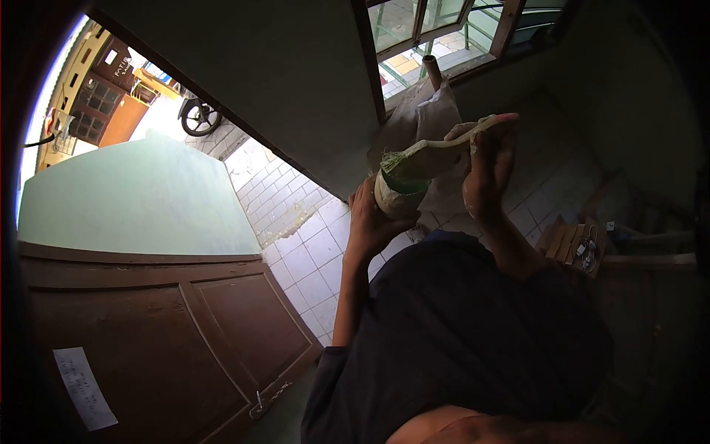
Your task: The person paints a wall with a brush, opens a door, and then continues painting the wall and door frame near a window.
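Note:
My left hand point(371, 222) is wrapped around a pale, paint-smeared can point(398, 198) with green showing inside its rim. My right hand point(488, 177) grips the handle of a paintbrush point(429, 153), which has a wide whitish body and a reddish handle end. Green-stained bristles sit at the can's mouth, on its left side. Whitish smears mark the fingers of my right hand. Beyond the can and brush is a pale sheet or sack point(436, 111), partly hidden by them.
A brown panelled door point(140, 318) with a paper note point(85, 388) stands at the left. Near the top is an opened window point(436, 44), with a tube point(432, 70) before it. Wooden pieces point(569, 244) lie at the right. Outside, a motorcycle wheel point(200, 117) shows.

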Available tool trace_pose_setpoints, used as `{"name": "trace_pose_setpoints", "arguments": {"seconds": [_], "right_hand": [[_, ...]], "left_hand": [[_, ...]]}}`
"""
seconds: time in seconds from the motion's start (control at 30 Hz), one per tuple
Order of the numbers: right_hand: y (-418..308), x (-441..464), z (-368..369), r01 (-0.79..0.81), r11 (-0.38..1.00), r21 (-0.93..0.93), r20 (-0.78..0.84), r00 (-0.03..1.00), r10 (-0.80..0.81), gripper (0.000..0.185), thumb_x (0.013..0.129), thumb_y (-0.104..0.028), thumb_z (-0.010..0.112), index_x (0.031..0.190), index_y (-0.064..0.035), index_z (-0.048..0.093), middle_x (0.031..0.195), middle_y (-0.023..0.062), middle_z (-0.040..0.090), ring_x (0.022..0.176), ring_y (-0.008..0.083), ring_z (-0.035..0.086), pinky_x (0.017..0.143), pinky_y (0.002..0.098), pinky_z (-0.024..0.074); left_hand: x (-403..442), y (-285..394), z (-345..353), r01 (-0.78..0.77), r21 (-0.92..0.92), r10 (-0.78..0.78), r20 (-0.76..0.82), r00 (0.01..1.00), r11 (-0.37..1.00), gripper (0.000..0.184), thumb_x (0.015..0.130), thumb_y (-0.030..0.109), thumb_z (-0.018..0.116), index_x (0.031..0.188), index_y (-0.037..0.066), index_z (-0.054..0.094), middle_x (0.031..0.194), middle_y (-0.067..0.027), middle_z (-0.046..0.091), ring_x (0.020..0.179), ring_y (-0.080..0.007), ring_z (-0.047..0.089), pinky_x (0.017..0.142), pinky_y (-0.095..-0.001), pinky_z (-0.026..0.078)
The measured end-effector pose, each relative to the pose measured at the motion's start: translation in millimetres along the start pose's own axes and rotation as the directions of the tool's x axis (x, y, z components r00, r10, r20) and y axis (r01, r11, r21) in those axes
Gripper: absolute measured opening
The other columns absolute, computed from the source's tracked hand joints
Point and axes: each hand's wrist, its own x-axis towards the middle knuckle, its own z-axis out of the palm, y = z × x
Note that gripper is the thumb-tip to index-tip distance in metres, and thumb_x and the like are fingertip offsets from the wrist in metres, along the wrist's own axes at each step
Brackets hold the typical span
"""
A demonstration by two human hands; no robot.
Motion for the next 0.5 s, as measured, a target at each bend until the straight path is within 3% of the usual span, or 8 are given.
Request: {"name": "trace_pose_setpoints", "arguments": {"seconds": [0.13,0.2,0.23,0.3,0.43,0.5], "right_hand": [[20.5,3.3,-9.8,-0.157,0.987,0.042,-0.052,0.986,0.16,0.021,0.111,-0.02,0.059,0.12,-0.0005,0.057,0.097,0.006,0.067,0.089,0.0099,0.063,0.079,0.0273,0.0504],[30.4,3.4,-10.7,-0.363,0.924,0.121,-0.186,0.906,0.381,0.023,0.11,-0.022,0.064,0.118,-0.0019,0.06,0.097,0.0052,0.068,0.083,0.0103,0.064,0.073,0.0265,0.0502],[30.1,2.4,-8.8,-0.365,0.923,0.12,-0.182,0.906,0.382,0.023,0.11,-0.022,0.064,0.118,-0.0019,0.06,0.097,0.0052,0.068,0.083,0.0103,0.064,0.073,0.0265,0.0502],[28.2,-0.5,-5.0,-0.522,0.838,0.161,-0.203,0.813,0.545,0.017,0.11,-0.026,0.063,0.113,-0.0091,0.062,0.09,0.003,0.07,0.069,0.0057,0.059,0.055,0.021,0.0411],[27.4,-4.4,-0.4,-0.641,0.751,0.156,-0.161,0.734,0.66,0.016,0.11,-0.024,0.063,0.111,-0.0084,0.064,0.09,0.0017,0.067,0.071,0.0081,0.06,0.061,0.023,0.0454],[48.8,-11.4,-5.4,-0.669,0.658,0.346,0.062,0.716,0.695,0.022,0.109,-0.022,0.062,0.121,-0.0041,0.064,0.098,0.0037,0.068,0.084,0.0123,0.066,0.074,0.0286,0.0529]], "left_hand": [[-3.5,-3.2,1.0,0.029,-0.111,-0.032,-0.03,0.999,0.993,0.09,0.061,0.029,0.099,0.139,0.007,0.059,0.126,-0.0123,0.069,0.126,-0.0337,0.061,0.115,-0.0469,0.035],[-5.6,-6.3,0.7,0.031,-0.126,-0.036,-0.042,0.998,0.992,0.09,0.062,0.03,0.099,0.139,0.007,0.059,0.126,-0.0126,0.068,0.126,-0.034,0.06,0.115,-0.0471,0.035],[-7.1,-7.4,0.0,0.033,-0.139,-0.04,-0.054,0.998,0.99,0.089,0.063,0.03,0.098,0.139,0.008,0.059,0.126,-0.0128,0.068,0.127,-0.0344,0.06,0.115,-0.0473,0.035],[-10.2,-6.7,-1.3,0.049,-0.132,-0.058,-0.071,0.996,0.99,0.088,0.063,0.031,0.098,0.139,0.008,0.059,0.127,-0.0132,0.068,0.127,-0.0348,0.059,0.115,-0.0477,0.035],[-14.9,-9.5,-5.6,0.086,-0.141,-0.102,-0.104,0.989,0.986,0.087,0.065,0.032,0.098,0.139,0.007,0.059,0.13,-0.014,0.067,0.129,-0.0355,0.058,0.115,-0.048,0.036],[-16.3,-10.0,-10.4,0.097,-0.102,-0.109,-0.121,0.987,0.99,0.087,0.065,0.032,0.098,0.139,0.007,0.059,0.13,-0.0139,0.066,0.129,-0.0356,0.058,0.115,-0.0478,0.037]]}}
